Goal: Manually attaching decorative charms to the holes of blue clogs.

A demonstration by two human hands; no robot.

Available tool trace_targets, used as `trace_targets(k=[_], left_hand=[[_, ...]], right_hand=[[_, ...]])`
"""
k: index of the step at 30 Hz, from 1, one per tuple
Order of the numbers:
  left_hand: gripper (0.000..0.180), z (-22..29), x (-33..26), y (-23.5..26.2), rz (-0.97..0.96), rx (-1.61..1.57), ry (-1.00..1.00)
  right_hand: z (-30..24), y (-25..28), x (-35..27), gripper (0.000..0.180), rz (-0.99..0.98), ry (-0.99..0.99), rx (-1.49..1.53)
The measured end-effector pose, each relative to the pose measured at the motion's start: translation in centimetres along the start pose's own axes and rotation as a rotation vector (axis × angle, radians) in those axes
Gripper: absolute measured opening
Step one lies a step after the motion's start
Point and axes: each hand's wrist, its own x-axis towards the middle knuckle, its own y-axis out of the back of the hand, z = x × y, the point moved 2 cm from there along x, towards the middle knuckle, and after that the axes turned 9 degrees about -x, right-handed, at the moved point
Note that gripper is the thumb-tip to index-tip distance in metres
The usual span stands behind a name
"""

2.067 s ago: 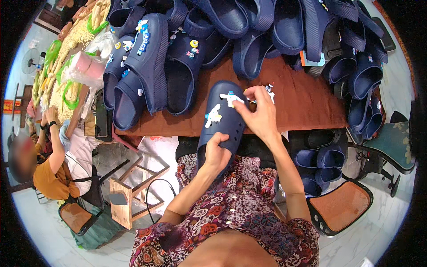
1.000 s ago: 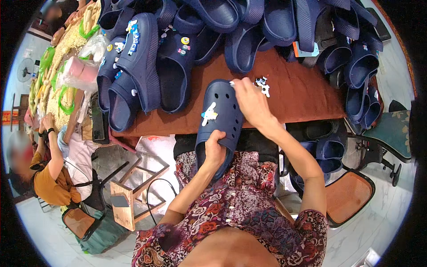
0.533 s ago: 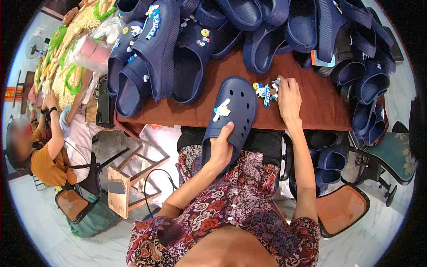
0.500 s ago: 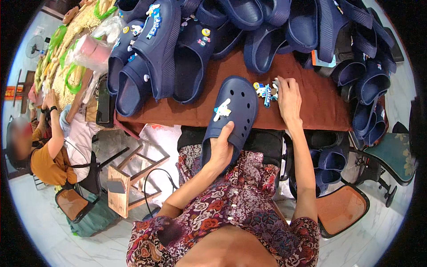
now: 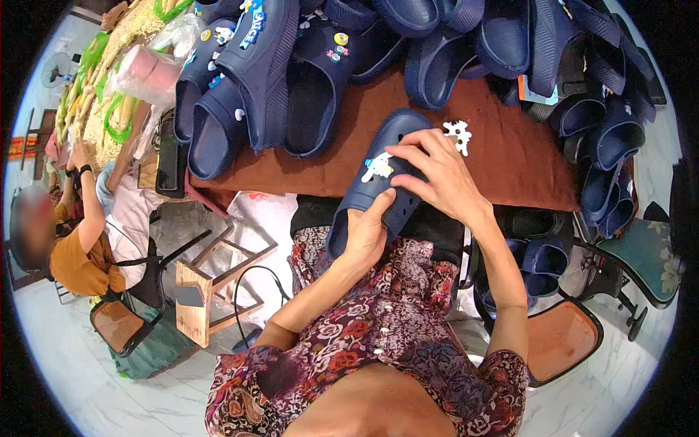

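Note:
My left hand (image 5: 366, 237) grips a navy clog (image 5: 397, 130) by its open heel end, with the thumb on top of the upper. The clog's holed toe points away over the table edge. A white character charm with blue and yellow bits (image 5: 377, 167) sits on its upper. My right hand (image 5: 440, 171) reaches over the clog from the right. Its thumb and index finger are apart on either side of the spot beside the charm, and I see nothing between them. Just beyond that hand, white charm pieces (image 5: 458, 137) lie on the brown cloth (image 5: 502, 160).
Navy clogs (image 5: 313, 95) are piled along the far side of the table, some with charms. More hang over the right edge (image 5: 615, 138). A dark phone (image 5: 171, 171) lies at the left. A co-worker (image 5: 87, 247) sits by a heap of pale goods. A wooden stool (image 5: 193, 306) and chairs stand below.
My right hand has moved left from the loose charms to the clog's upper. The loose charms show white now instead of coloured. The clog is tilted slightly more to the right.

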Motion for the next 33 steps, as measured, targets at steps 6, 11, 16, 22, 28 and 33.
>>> trace_targets(k=[6, 11, 16, 22, 28, 33], left_hand=[[0.049, 0.5, 0.1, -0.7, -0.01, -0.057, 0.069], [0.053, 0.8, 0.3, -0.4, -0.005, -0.082, 0.103], [0.053, 0.7, 0.5, -0.2, 0.03, -0.072, 0.119], [0.053, 0.7, 0.3, -0.6, -0.006, -0.089, 0.112], [0.053, 0.4, 0.2, -0.4, 0.021, -0.067, 0.08], [0.051, 0.7, -0.1, -0.8, 0.028, -0.061, 0.105]], right_hand=[[0.6, -1.5, 0.7, 0.036, -0.011, 0.087, -0.075], [0.6, -3.3, 0.7, 0.03, 0.131, 0.16, -0.184], [0.9, -4.3, 0.6, 0.029, 0.242, 0.229, -0.24], [1.6, -4.5, 0.5, 0.018, 0.303, 0.252, -0.167], [1.9, -2.1, 1.1, 0.009, 0.469, -0.079, 0.1], [5.3, 0.0, -1.9, 0.014, 0.667, -0.433, -0.084]])
